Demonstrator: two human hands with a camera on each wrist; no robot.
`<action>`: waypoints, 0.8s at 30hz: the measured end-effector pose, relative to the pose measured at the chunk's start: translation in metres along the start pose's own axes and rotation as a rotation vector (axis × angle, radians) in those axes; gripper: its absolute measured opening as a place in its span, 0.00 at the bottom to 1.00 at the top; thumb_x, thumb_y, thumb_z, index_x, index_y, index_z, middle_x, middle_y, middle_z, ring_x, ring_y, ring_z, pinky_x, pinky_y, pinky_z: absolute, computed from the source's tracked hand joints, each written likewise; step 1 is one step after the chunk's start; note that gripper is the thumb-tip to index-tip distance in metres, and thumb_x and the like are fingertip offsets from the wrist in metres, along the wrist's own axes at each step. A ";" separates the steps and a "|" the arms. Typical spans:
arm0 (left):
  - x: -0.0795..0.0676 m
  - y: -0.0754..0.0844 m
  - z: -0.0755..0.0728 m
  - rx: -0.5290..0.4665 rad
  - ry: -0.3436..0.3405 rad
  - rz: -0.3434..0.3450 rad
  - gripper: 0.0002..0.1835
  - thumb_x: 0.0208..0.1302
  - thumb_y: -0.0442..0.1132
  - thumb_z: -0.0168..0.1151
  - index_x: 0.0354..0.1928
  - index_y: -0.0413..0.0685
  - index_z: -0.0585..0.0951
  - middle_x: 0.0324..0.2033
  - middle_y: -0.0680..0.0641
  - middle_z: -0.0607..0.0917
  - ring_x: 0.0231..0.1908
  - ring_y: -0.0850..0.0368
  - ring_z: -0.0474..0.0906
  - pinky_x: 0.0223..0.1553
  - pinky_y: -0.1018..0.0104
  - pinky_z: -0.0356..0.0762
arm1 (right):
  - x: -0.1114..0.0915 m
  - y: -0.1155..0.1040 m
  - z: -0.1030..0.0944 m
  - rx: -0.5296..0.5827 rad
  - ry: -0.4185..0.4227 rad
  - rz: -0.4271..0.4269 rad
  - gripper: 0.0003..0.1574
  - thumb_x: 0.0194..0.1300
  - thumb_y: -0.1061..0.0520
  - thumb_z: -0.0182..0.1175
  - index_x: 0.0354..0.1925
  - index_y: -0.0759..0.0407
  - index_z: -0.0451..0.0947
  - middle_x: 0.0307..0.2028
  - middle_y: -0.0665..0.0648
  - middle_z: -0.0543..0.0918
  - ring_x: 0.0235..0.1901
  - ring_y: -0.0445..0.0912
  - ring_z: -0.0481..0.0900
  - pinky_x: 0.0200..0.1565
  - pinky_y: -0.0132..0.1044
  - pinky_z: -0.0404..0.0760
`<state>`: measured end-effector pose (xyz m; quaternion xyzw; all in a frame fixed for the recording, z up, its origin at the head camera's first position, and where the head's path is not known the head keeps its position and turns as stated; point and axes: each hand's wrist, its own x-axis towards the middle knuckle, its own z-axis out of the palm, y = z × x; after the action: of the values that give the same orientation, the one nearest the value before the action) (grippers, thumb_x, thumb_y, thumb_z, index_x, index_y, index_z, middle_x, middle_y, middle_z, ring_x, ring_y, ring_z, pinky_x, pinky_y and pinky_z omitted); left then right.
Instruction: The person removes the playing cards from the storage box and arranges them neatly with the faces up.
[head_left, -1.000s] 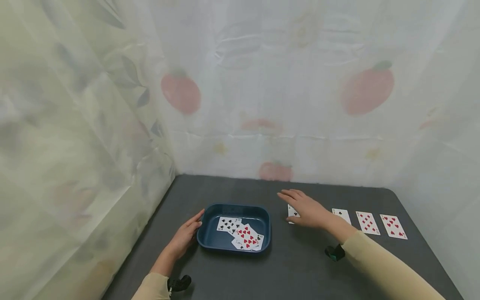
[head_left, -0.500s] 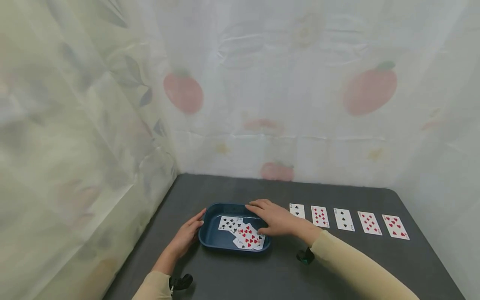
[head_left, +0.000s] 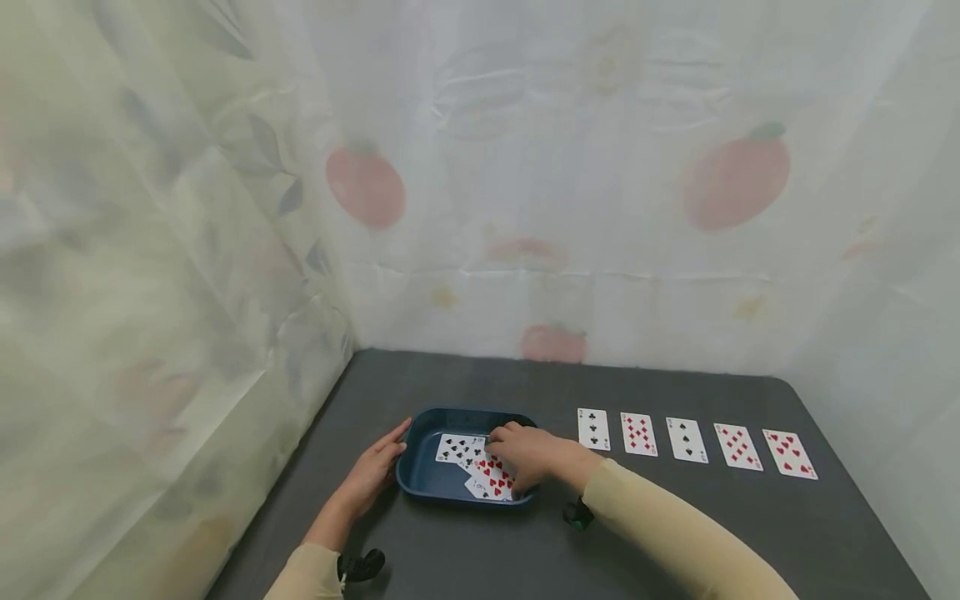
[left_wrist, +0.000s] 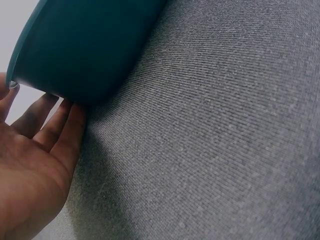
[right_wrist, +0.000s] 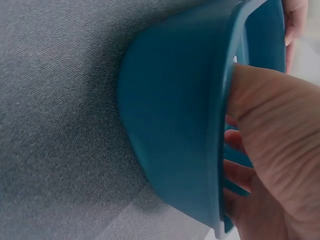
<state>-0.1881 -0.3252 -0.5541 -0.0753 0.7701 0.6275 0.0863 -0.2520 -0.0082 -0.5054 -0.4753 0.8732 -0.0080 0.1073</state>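
Inside the blue tray (head_left: 420, 479) lies a loose overlapping pile of playing cards (head_left: 457, 447), with red hearts and black suits face up. My right hand (head_left: 532, 454) reaches over the tray's right side, fingers bent down over the cards and thumb apart from the fingertips. In the right wrist view the tray wall (right_wrist: 170, 100) hides where those fingers end, and no card shows in the grasp. My left hand (head_left: 367, 477) rests against the tray's left side. Its extended fingers (left_wrist: 62, 125) touch the outer wall in the left wrist view.
Right of the tray, several face-up cards stand in a row, from a clubs card (head_left: 593, 429) to a hearts card (head_left: 790, 454) at the far right. The dark grey tabletop (head_left: 480, 558) ends at printed curtains (head_left: 600, 167) behind and on the left.
My right hand has moved left from the near end of the card row, over the tray's rim and down to the cards inside, uncovering the row. My left hand stays at the tray.
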 end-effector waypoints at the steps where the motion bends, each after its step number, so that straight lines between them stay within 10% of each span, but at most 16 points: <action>1: 0.000 0.000 0.000 0.000 0.001 -0.004 0.28 0.80 0.44 0.47 0.79 0.62 0.63 0.79 0.39 0.55 0.75 0.35 0.56 0.68 0.33 0.56 | 0.001 -0.001 0.002 -0.014 -0.009 0.002 0.49 0.53 0.39 0.78 0.70 0.48 0.74 0.68 0.51 0.70 0.65 0.47 0.68 0.62 0.42 0.74; 24: -0.003 -0.003 0.001 -0.003 0.011 -0.004 0.28 0.80 0.45 0.49 0.79 0.62 0.64 0.79 0.38 0.55 0.74 0.33 0.56 0.68 0.31 0.55 | 0.008 -0.002 0.010 -0.027 -0.035 0.022 0.48 0.52 0.39 0.79 0.68 0.47 0.74 0.63 0.50 0.73 0.57 0.46 0.71 0.56 0.40 0.76</action>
<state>-0.1849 -0.3247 -0.5563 -0.0803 0.7695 0.6281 0.0832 -0.2524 -0.0156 -0.5167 -0.4674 0.8763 0.0131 0.1164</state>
